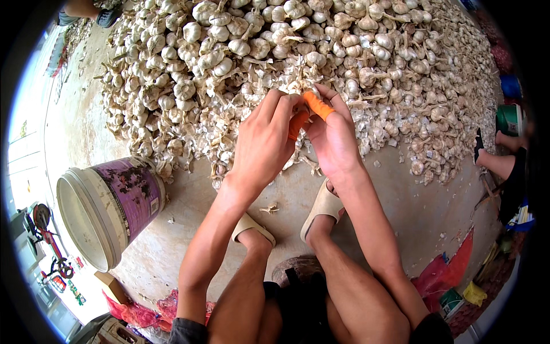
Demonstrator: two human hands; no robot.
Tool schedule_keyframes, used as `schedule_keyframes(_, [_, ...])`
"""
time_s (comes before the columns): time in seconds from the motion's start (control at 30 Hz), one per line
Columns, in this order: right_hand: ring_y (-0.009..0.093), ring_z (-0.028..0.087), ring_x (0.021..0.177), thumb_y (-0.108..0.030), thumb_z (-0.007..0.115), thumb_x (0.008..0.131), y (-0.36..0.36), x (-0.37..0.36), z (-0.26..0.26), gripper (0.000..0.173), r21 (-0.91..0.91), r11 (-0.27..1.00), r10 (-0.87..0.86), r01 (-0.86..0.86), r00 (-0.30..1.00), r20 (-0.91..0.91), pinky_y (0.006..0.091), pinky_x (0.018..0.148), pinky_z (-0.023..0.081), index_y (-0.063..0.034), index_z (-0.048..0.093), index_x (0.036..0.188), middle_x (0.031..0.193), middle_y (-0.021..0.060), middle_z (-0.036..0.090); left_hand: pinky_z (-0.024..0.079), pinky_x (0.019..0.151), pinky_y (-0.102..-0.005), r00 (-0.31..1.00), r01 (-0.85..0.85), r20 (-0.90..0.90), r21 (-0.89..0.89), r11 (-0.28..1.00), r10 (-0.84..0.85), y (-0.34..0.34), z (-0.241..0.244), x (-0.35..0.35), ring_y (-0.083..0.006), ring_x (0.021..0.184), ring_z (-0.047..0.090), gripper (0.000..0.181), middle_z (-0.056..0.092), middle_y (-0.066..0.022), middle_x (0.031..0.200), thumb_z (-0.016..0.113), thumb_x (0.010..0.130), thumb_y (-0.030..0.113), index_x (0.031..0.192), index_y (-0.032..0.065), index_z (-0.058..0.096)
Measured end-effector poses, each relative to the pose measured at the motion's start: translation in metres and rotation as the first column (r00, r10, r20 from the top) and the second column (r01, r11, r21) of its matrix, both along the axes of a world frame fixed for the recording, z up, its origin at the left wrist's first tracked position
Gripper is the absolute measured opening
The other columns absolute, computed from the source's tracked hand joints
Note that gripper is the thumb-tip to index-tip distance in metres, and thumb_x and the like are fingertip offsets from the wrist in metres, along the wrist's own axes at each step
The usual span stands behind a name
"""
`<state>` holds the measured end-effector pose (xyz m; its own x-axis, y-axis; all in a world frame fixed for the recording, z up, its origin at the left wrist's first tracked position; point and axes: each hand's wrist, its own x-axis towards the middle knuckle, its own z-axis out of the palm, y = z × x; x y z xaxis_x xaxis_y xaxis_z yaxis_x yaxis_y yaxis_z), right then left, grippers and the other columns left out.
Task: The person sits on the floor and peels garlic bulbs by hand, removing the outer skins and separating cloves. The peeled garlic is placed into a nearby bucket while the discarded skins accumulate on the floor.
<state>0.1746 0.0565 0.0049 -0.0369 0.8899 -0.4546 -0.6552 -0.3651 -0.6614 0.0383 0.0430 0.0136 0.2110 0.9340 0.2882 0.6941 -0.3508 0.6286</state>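
My left hand and my right hand meet in front of me, fingertips bent inward and almost touching. Orange covers sheathe both thumbs. Pinched between the fingers is a piece of garlic, mostly hidden by them, so its shape is unclear. Just beyond and beneath lie loose papery garlic skins. A wide heap of dry garlic bulbs, many with stalks, spreads from there across the floor.
On its side at the left lies a purple-and-white plastic bucket, mouth toward me. Red mesh sacks and red plastic sheeting lie near my sides. Another person's leg shows at right, and a foot at upper left. Concrete floor surrounds my sandals.
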Motion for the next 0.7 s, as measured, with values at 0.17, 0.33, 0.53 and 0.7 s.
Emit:
schedule_keyframes(0.17, [0.016, 0.061, 0.099, -0.005, 0.057, 0.099, 0.001, -0.002, 0.002, 0.032, 0.021, 1.0, 0.001, -0.001, 1.0, -0.014, 0.0338, 0.086, 0.05, -0.0012, 0.045, 0.128, 0.111, 0.0084, 0.062, 0.052, 0.066, -0.0429, 0.992, -0.061, 0.111, -0.022, 0.998, 0.063, -0.003, -0.009, 0.002, -0.0336, 0.081, 0.064, 0.027, 0.059, -0.0123, 0.096, 0.068, 0.087, 0.004, 0.113, 0.0043, 0.06])
schedule_keyframes(0.33, [0.016, 0.061, 0.1, -0.005, 0.058, 0.098, 0.001, -0.002, 0.0, 0.031, 0.015, 1.0, -0.008, 0.008, 1.0, -0.025, 0.0341, 0.087, 0.05, -0.0013, 0.047, 0.127, 0.111, 0.0074, 0.062, 0.053, 0.067, -0.0413, 0.986, -0.07, 0.151, 0.037, 0.997, 0.064, -0.004, -0.01, 0.004, -0.0323, 0.082, 0.065, 0.026, 0.062, -0.0117, 0.097, 0.07, 0.087, 0.004, 0.11, 0.0049, 0.061])
schedule_keyframes(0.53, [0.015, 0.06, 0.096, -0.005, 0.059, 0.098, 0.002, -0.002, -0.002, 0.029, 0.017, 0.999, -0.028, 0.03, 0.997, -0.076, 0.0347, 0.086, 0.049, -0.0027, 0.049, 0.125, 0.109, 0.0059, 0.062, 0.054, 0.068, -0.0372, 0.987, -0.067, 0.154, 0.139, 0.988, 0.045, -0.008, -0.019, -0.001, -0.0292, 0.082, 0.068, 0.027, 0.066, -0.0109, 0.097, 0.074, 0.083, 0.001, 0.108, 0.0049, 0.064])
schedule_keyframes(0.7, [0.014, 0.06, 0.095, -0.009, 0.057, 0.099, 0.002, 0.001, -0.005, 0.023, -0.001, 1.0, -0.005, 0.005, 0.997, -0.081, 0.0342, 0.085, 0.048, -0.0049, 0.053, 0.122, 0.108, 0.0051, 0.062, 0.054, 0.067, -0.036, 0.995, -0.049, 0.095, 0.228, 0.972, 0.028, -0.008, -0.023, 0.0, -0.0274, 0.08, 0.068, 0.026, 0.067, -0.01, 0.096, 0.075, 0.083, 0.0, 0.106, 0.0052, 0.066])
